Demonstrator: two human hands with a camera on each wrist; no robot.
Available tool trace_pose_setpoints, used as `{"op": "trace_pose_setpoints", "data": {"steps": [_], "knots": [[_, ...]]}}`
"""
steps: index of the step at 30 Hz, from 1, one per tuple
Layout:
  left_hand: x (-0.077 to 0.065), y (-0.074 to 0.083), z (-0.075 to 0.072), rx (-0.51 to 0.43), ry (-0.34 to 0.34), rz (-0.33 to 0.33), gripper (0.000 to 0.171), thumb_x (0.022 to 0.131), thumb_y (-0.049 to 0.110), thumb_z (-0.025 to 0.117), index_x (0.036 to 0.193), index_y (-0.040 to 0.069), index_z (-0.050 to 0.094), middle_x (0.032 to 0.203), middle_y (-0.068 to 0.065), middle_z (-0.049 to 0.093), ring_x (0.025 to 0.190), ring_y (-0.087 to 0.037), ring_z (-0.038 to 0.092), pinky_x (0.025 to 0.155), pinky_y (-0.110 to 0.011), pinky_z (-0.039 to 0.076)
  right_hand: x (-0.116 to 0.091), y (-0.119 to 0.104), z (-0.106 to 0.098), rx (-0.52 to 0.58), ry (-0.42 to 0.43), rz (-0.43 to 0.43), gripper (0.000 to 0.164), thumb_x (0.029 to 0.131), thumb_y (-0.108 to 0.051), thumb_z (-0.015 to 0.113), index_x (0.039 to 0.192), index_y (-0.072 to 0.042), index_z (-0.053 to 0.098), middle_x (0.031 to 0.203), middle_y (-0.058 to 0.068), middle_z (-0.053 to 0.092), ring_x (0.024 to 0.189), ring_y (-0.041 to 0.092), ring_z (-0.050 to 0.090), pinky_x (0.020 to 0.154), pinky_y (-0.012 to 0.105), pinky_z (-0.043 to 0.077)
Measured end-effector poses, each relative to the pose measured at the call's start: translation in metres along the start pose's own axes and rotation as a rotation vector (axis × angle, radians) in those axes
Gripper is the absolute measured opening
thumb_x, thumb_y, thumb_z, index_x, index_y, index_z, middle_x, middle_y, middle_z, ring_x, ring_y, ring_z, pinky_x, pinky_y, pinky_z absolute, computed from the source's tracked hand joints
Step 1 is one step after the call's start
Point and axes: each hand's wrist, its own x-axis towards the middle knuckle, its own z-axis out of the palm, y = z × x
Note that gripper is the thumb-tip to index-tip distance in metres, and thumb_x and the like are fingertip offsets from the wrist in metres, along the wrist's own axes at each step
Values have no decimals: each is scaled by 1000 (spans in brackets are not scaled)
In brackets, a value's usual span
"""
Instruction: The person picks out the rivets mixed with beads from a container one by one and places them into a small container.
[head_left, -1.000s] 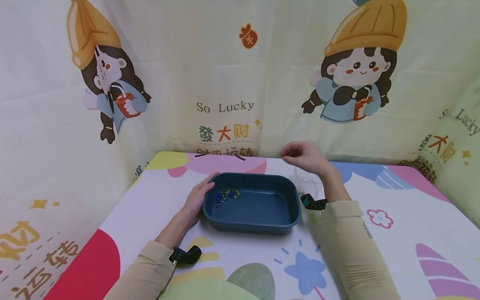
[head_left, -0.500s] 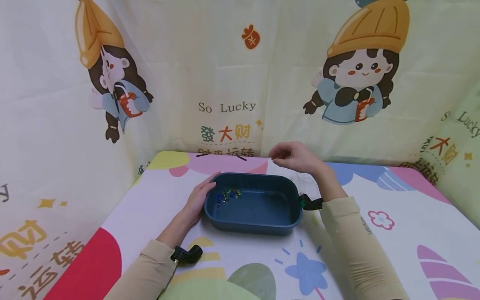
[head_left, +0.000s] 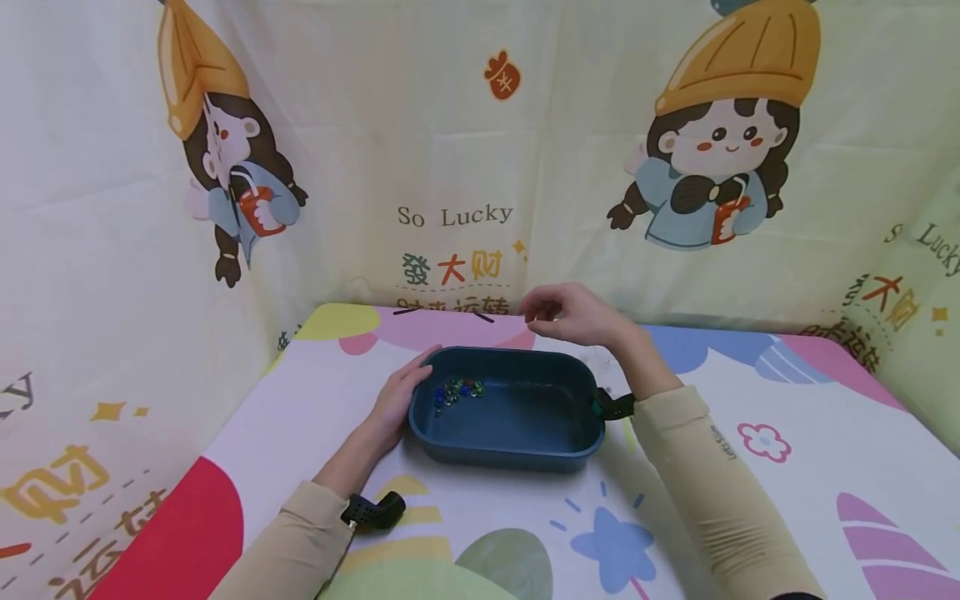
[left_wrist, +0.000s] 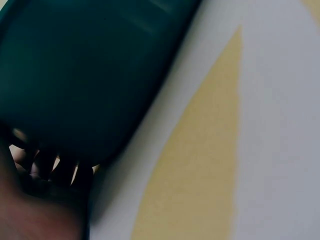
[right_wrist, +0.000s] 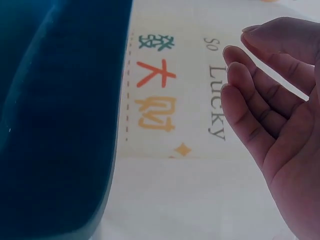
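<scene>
L hand [head_left: 396, 398] resting flat against blue tub [head_left: 517, 446] w/ marbles [head_left: 457, 388]; R hand [head_left: 573, 315] hovering above rim, fingers loosely curled, holding nothing.

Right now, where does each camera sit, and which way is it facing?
Head: above the table, facing forward and down at the blue tub; both hands and sleeves show.
Left wrist: low beside the tub's outer wall; left hand against it, blurred.
Right wrist: beyond the tub, facing the printed backdrop; open right hand.
All three share the tub.
</scene>
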Motion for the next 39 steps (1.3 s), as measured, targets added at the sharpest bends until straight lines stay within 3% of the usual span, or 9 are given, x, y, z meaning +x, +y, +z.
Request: {"op": "trace_pose_setpoints", "data": {"steps": [18, 27, 39], "knots": [[0, 0, 0, -16, -7, -8, 48, 108, 20, 36, 155, 14, 43, 160, -4, 36, 150, -22, 24, 122, -45, 15, 14, -2, 22, -17, -108, -16, 20, 92, -7, 70, 112, -6, 72, 100, 7, 71, 82, 19, 63, 79, 35, 57], [1, 0, 0, -17, -9, -7, 48, 108, 20, 36, 155, 14, 42, 161, -4, 35, 150, -21, 23, 122, -44, 16, 21, -2, 38, -55, -180, -98, 19, 92, -8, 70, 109, -1, 72, 93, -1, 69, 78, 14, 62, 74, 30, 56], [1, -1, 0, -19, -13, -7, 48, 109, 21, 36, 156, 14, 41, 161, -4, 35, 150, -22, 23, 122, -46, 15, 27, -4, 55, -78, -261, -80, 23, 93, -11, 70, 114, -2, 71, 97, 0, 67, 83, 14, 61, 80, 29, 56]]}}
